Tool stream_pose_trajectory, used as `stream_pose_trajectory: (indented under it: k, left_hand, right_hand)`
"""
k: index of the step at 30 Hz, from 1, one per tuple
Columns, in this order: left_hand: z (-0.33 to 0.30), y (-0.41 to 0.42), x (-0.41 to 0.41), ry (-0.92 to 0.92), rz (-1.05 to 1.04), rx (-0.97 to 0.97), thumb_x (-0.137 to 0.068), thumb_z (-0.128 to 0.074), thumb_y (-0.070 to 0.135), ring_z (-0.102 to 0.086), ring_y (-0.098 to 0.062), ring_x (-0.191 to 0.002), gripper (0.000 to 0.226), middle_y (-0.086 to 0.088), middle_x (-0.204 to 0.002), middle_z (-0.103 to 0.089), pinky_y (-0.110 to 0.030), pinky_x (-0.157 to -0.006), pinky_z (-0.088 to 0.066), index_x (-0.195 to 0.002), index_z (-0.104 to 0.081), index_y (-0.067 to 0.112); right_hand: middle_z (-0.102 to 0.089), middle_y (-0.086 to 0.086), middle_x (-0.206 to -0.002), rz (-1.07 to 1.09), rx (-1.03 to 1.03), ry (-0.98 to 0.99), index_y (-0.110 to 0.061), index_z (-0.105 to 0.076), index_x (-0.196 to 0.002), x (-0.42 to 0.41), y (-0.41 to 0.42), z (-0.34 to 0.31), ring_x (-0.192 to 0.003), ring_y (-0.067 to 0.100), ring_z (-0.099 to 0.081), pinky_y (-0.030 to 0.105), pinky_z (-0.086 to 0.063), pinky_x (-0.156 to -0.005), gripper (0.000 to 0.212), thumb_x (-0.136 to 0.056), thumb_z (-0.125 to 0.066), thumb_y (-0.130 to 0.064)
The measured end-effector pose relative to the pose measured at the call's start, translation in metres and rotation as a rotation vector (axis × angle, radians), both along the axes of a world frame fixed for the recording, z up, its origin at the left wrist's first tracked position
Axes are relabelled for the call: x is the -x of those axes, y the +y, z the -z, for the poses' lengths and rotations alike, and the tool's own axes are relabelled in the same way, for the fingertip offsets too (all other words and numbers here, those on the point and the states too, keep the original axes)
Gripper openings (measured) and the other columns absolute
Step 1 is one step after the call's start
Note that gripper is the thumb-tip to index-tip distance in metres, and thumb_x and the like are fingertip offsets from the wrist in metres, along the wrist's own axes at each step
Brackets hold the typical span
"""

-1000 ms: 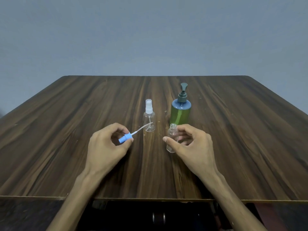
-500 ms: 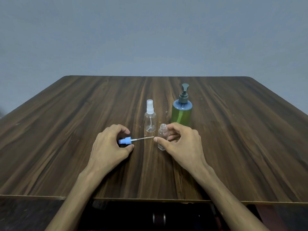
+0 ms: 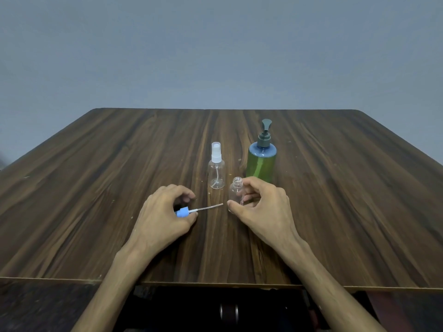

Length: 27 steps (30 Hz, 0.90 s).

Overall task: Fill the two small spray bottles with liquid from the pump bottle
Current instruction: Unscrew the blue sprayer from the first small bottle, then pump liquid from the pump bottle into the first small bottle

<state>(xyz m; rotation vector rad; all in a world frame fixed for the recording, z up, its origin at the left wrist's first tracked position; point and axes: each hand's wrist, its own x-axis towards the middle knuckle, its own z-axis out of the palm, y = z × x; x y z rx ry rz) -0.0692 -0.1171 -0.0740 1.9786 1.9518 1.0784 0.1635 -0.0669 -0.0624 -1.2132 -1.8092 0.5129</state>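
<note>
Lowered since half a second ago: blue spray head (image 3: 182,212), now down at the tabletop with its thin dip tube (image 3: 209,208) lying almost flat, pointing toward 3 o'clock and a little away. Pinched in the left hand (image 3: 163,216) between thumb and curled fingers, hand resting low on the wooden table (image 3: 335,212). Tube tip ends just short of the right thumb, not clearly touching it.

Shifted slightly toward 9 o'clock over the last second: open small bottle (image 3: 235,197), uncapped, threaded neck showing, standing upright on the table. Held by the right hand (image 3: 261,209), thumb on the near side and fingers curled round the far side. Clear and seemingly without liquid, though hard to tell through the plastic.

Unmoved: second small spray bottle (image 3: 216,169), clear, white sprayer and cap on, upright at 11 o'clock of the open bottle and just beyond it, apart from both hands. Curled dip tube visible inside. Green pump bottle (image 3: 261,164) with blue shoulder and dark pump, upright at 1 o'clock of the open bottle, just behind the right fingers, nozzle pointing away. Both forearms reaching in from the near table edge at 6 o'clock. Grey wall (image 3: 215,56) behind.
</note>
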Motion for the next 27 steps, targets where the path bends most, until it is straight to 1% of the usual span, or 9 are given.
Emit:
stream_pose_trajectory:
  k: [2, 5, 8, 11, 14, 19, 23, 25, 27]
  left_hand:
    - [-0.001, -0.004, 0.005, -0.006, -0.018, 0.032, -0.075, -0.089, 0.015, -0.064, -0.001, -0.086, 0.031, 0.017, -0.084, -0.069, -0.008, -0.069, -0.042, -0.094, -0.073, 0.033]
    - [-0.002, -0.009, 0.012, -0.029, -0.092, 0.022, -0.074, -0.092, 0.018, -0.065, -0.004, -0.071, 0.025, 0.012, -0.069, -0.068, -0.008, -0.059, -0.043, -0.079, -0.072, 0.032]
    - [-0.006, 0.001, 0.008, -0.067, -0.211, -0.034, -0.075, -0.094, 0.029, -0.064, -0.007, -0.063, 0.022, 0.01, -0.064, -0.067, -0.015, -0.058, -0.041, -0.073, -0.072, 0.026]
    - [-0.013, 0.035, 0.003, -0.065, -0.248, -0.025, -0.072, -0.096, 0.038, -0.064, -0.006, -0.068, 0.03, 0.009, -0.068, -0.067, -0.022, -0.062, -0.041, -0.076, -0.07, 0.022]
    - [-0.017, 0.07, -0.003, -0.002, -0.227, 0.091, -0.066, -0.097, 0.046, -0.067, -0.015, -0.076, 0.04, 0.009, -0.073, -0.068, -0.03, -0.068, -0.044, -0.076, -0.067, 0.022]
    - [-0.015, 0.081, -0.01, 0.016, -0.19, 0.113, -0.064, -0.099, 0.046, -0.068, -0.015, -0.076, 0.042, 0.008, -0.073, -0.069, -0.032, -0.069, -0.051, -0.077, -0.067, 0.022]
    - [-0.019, 0.064, -0.01, 0.047, -0.164, 0.118, -0.06, -0.098, 0.054, -0.065, -0.014, -0.081, 0.054, 0.009, -0.086, -0.068, -0.031, -0.072, -0.049, -0.094, -0.07, 0.022]
    - [-0.022, 0.048, -0.014, 0.057, -0.163, 0.042, -0.062, -0.097, 0.053, -0.062, -0.011, -0.083, 0.054, 0.01, -0.093, -0.064, -0.027, -0.07, -0.044, -0.1, -0.07, 0.026]
    - [-0.026, 0.03, -0.025, -0.079, -0.147, -0.138, -0.069, -0.096, 0.041, -0.059, -0.009, -0.075, 0.04, 0.011, -0.091, -0.063, -0.026, -0.067, -0.044, -0.096, -0.07, 0.027]
  right_hand:
    - [-0.072, -0.018, -0.079, -0.009, -0.004, 0.0, -0.025, -0.075, -0.1, -0.001, 0.0, 0.001, -0.077, -0.002, -0.07, 0.016, -0.059, -0.072, 0.028, -0.076, -0.089, -0.03]
    - [-0.072, -0.018, -0.08, -0.015, -0.008, 0.007, -0.026, -0.074, -0.1, -0.001, 0.0, 0.001, -0.078, -0.003, -0.069, 0.009, -0.054, -0.071, 0.028, -0.077, -0.09, -0.03]
    - [-0.073, -0.018, -0.08, -0.001, -0.018, -0.001, -0.027, -0.075, -0.1, 0.001, 0.001, 0.002, -0.077, -0.002, -0.07, 0.014, -0.057, -0.073, 0.028, -0.076, -0.089, -0.032]
    - [-0.073, -0.017, -0.08, -0.01, -0.011, -0.015, -0.029, -0.074, -0.099, 0.004, 0.002, 0.0, -0.077, -0.002, -0.069, 0.019, -0.06, -0.074, 0.027, -0.077, -0.088, -0.033]
    - [-0.073, -0.016, -0.078, -0.008, -0.002, -0.022, -0.03, -0.072, -0.097, 0.007, 0.003, -0.003, -0.075, -0.001, -0.069, 0.025, -0.061, -0.075, 0.027, -0.075, -0.088, -0.032]
    - [-0.072, -0.016, -0.076, 0.006, 0.001, -0.054, -0.028, -0.073, -0.097, 0.008, 0.006, -0.006, -0.074, -0.002, -0.069, 0.031, -0.061, -0.078, 0.027, -0.075, -0.088, -0.033]
    - [-0.073, -0.016, -0.078, 0.004, 0.013, -0.047, -0.027, -0.074, -0.101, 0.008, 0.008, -0.006, -0.073, -0.002, -0.069, 0.028, -0.062, -0.078, 0.03, -0.076, -0.088, -0.035]
    - [-0.073, -0.015, -0.078, 0.006, 0.008, -0.038, -0.027, -0.075, -0.102, 0.007, 0.008, -0.005, -0.073, -0.002, -0.07, 0.027, -0.062, -0.077, 0.03, -0.076, -0.089, -0.035]
    - [-0.073, -0.016, -0.077, 0.013, 0.006, -0.019, -0.028, -0.074, -0.102, 0.008, 0.007, -0.005, -0.073, -0.002, -0.07, 0.025, -0.061, -0.078, 0.032, -0.076, -0.09, -0.036]
